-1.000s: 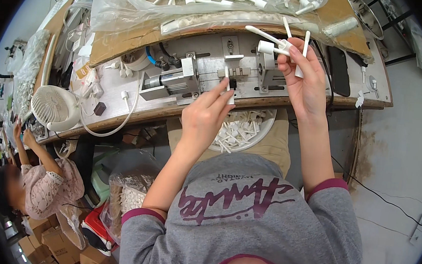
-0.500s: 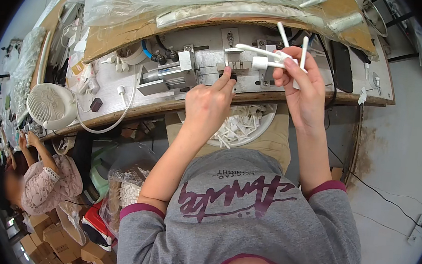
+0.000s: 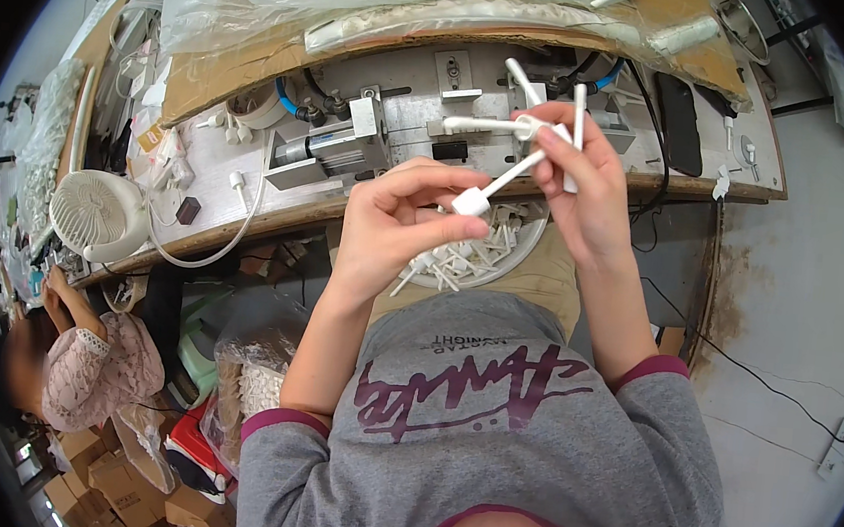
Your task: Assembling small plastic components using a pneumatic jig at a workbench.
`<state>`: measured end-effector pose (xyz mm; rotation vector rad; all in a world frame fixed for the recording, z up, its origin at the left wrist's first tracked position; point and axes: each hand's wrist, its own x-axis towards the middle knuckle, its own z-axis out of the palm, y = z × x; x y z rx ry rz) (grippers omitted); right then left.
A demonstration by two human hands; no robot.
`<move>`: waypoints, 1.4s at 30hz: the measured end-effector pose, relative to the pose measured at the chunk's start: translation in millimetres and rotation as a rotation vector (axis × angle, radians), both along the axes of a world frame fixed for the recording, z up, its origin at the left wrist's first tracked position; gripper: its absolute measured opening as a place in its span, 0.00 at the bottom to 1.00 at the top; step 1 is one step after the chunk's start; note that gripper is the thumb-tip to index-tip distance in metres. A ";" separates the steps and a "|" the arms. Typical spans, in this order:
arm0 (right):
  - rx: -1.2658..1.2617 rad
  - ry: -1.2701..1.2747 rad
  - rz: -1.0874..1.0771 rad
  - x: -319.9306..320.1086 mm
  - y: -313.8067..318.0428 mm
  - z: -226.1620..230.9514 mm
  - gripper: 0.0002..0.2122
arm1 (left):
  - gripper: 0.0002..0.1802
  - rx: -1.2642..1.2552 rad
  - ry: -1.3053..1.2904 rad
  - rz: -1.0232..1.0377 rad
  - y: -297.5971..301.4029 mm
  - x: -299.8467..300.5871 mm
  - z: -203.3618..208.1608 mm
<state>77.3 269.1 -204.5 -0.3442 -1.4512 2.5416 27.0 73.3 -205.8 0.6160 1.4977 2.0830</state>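
My right hand point(image 3: 583, 172) holds several white plastic sticks with caps, fanned out between thumb and fingers. One capped stick point(image 3: 516, 175) slants down and left from it. Its wide white cap point(image 3: 470, 203) lies between the thumb and fingers of my left hand point(image 3: 400, 224), which close around it. Another stick point(image 3: 484, 125) points left, and two more rise upward from the right hand. Beyond both hands is a metal clamping fixture point(image 3: 445, 115) with a pneumatic cylinder point(image 3: 337, 148) at its left. The fingers partly hide the grip on each stick.
A round bin point(image 3: 534, 243) of white sticks sits on my lap. More sticks lie on plastic sheeting point(image 3: 254, 8) over a cardboard shelf point(image 3: 197, 83). A small white fan point(image 3: 100, 215), a hose and a black phone point(image 3: 677, 125) are on the bench. Another person point(image 3: 102, 366) sits at left.
My left hand has moved off the fixture, back toward me, and its fingers are now around a stick's cap. My right hand has shifted slightly left, with a capped stick now slanting downward.
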 end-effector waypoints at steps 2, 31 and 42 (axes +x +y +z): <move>-0.065 0.054 -0.034 -3.9 8.5 -7.0 0.09 | 0.20 -0.050 0.057 0.029 0.0 4.8 6.0; 0.183 -0.061 -0.245 11.2 -25.5 -26.6 0.10 | 0.24 -0.483 0.997 0.491 32.6 2.5 -20.6; 0.349 -0.097 -0.189 9.4 -17.7 -25.1 0.12 | 0.19 -0.701 1.144 0.534 10.6 -5.9 -35.8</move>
